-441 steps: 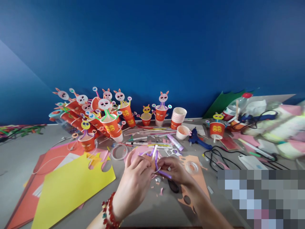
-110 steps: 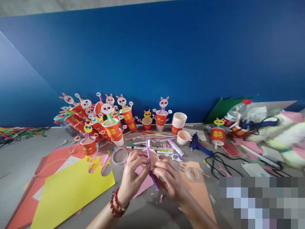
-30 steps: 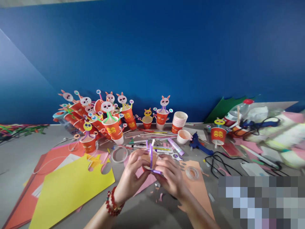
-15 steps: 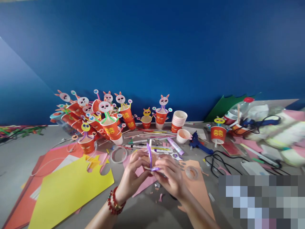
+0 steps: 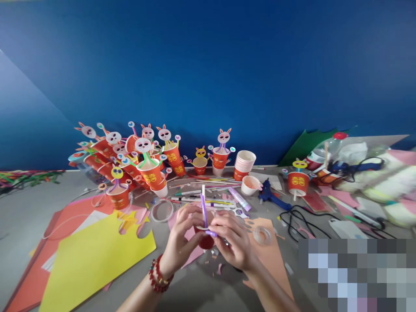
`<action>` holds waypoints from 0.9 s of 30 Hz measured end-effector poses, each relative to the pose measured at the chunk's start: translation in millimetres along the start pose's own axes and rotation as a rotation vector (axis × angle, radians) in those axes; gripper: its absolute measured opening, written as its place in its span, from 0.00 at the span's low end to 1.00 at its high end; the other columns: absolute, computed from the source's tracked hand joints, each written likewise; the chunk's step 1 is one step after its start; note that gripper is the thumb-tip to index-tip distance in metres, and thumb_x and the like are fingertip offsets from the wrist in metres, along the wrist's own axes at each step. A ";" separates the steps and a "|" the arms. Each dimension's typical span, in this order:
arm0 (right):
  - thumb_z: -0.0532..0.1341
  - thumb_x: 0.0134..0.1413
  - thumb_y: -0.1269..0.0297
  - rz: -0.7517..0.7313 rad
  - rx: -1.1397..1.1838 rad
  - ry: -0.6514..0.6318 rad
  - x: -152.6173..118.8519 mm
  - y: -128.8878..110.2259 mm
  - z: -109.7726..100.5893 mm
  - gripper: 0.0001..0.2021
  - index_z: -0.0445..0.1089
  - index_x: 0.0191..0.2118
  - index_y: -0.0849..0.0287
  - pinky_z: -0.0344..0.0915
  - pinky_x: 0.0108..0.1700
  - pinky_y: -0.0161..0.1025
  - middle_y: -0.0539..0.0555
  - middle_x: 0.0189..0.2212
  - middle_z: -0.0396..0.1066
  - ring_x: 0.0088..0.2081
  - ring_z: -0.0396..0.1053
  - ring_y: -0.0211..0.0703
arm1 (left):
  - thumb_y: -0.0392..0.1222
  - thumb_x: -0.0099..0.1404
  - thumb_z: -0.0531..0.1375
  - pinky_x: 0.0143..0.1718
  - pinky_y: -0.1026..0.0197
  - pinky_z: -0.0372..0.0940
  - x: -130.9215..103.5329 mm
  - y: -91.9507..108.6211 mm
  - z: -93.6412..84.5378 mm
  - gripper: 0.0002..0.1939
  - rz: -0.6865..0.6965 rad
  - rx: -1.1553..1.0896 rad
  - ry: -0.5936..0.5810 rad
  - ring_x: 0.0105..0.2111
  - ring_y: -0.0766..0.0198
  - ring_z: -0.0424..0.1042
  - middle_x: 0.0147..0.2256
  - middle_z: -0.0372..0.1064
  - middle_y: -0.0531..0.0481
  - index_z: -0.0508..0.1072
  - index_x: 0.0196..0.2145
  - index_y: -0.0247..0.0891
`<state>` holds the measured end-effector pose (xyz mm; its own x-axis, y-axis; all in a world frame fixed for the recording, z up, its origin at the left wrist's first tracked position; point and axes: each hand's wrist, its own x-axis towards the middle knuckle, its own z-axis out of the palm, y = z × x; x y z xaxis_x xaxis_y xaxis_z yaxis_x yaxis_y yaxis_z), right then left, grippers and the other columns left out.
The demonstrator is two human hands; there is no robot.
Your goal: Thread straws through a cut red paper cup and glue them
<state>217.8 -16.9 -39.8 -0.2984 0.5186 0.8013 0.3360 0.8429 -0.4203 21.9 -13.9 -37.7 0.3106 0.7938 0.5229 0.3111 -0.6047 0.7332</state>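
Observation:
Between my two hands is a red paper cup (image 5: 206, 242), its rim partly hidden by fingers. Purple pipe cleaners (image 5: 203, 207) stand up from it beside a white stick, and one purple end bends over the rim on the right. My left hand (image 5: 184, 234) is closed on the cup's left side, thumb at the rim. Fingers of my right hand (image 5: 231, 237) pinch the bent purple end at the right side of the rim.
Finished cup figures (image 5: 151, 173) crowd the back left. A cup stack (image 5: 244, 164), glue stick (image 5: 239, 199) and blue glue gun (image 5: 273, 195) with black cable lie behind and right. Yellow paper (image 5: 97, 260) covers the left; orange paper (image 5: 269, 255) and a tape roll (image 5: 261, 235) lie right.
The cup now shows its red side below my fingers, having tipped more upright. The bent purple end sits lower, and my right fingers have closed in over it.

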 end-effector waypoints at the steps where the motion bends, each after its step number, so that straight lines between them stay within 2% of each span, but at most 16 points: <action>1: 0.58 0.58 0.78 -0.015 -0.003 0.001 -1.4 1.0 0.1 0.13 0.70 0.46 0.57 0.71 0.48 0.50 0.57 0.39 0.75 0.38 0.73 0.46 | 0.36 0.66 0.63 0.56 0.47 0.59 -0.1 1.8 -0.6 0.04 0.013 0.047 0.009 0.55 0.52 0.63 0.50 0.65 0.43 0.73 0.39 0.41; 5: 0.58 0.60 0.75 -0.048 -0.022 0.006 -6.8 5.0 1.9 0.12 0.71 0.47 0.55 0.71 0.46 0.50 0.57 0.38 0.75 0.37 0.73 0.47 | 0.33 0.65 0.63 0.56 0.46 0.56 1.4 8.9 -4.8 0.07 0.136 0.203 0.016 0.55 0.51 0.62 0.50 0.63 0.43 0.73 0.41 0.40; 9: 0.56 0.62 0.74 -0.042 -0.005 -0.010 -9.0 6.0 4.2 0.12 0.71 0.47 0.54 0.70 0.50 0.53 0.56 0.37 0.76 0.38 0.73 0.48 | 0.31 0.64 0.62 0.60 0.43 0.53 2.7 8.8 -6.4 0.09 0.208 0.230 0.015 0.54 0.52 0.64 0.48 0.65 0.42 0.71 0.42 0.39; 16: 0.58 0.61 0.75 -0.091 -0.018 -0.008 -9.3 4.8 5.0 0.11 0.71 0.47 0.57 0.71 0.49 0.52 0.57 0.39 0.76 0.39 0.72 0.47 | 0.37 0.63 0.65 0.57 0.45 0.56 2.8 2.2 -3.7 0.07 0.195 0.145 0.039 0.47 0.55 0.69 0.42 0.69 0.46 0.72 0.38 0.39; 27: 0.59 0.61 0.76 -0.114 -0.056 -0.021 -7.6 2.4 2.0 0.11 0.72 0.46 0.57 0.70 0.50 0.53 0.57 0.39 0.76 0.40 0.72 0.47 | 0.34 0.62 0.66 0.53 0.47 0.58 8.3 11.0 -3.5 0.07 0.175 0.036 0.050 0.43 0.57 0.70 0.36 0.73 0.49 0.71 0.35 0.39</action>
<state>219.1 -18.5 -47.7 -0.3559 0.4235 0.8331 0.3480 0.8874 -0.3024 24.8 -13.8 -23.8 0.3177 0.6781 0.6628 0.2889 -0.7350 0.6135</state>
